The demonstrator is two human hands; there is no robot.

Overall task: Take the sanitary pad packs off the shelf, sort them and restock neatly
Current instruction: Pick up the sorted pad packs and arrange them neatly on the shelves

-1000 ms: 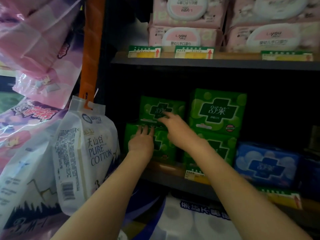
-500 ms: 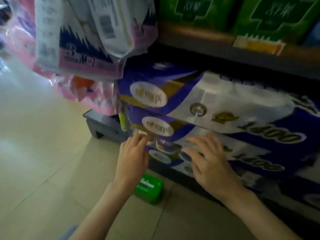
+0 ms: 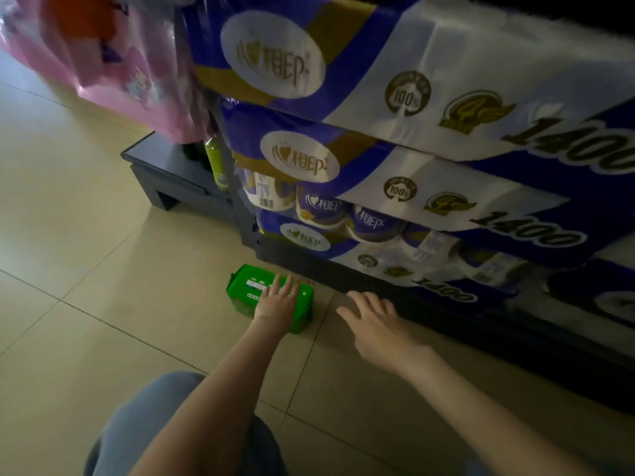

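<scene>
Left hand laid flat, fingers straight, on green pad pack on floor tile, lower centre of frame. Right hand spread wide, nothing held, just right of pack. Pack judged light, soft, film slippery; best gripped across short sides.

A single green sanitary pad pack lay flat on the tiled floor, just in front of the dark base of the shelf. Its top face carried white print and a row of small white circles. Its right end was covered, so its full shape could not be told
</scene>
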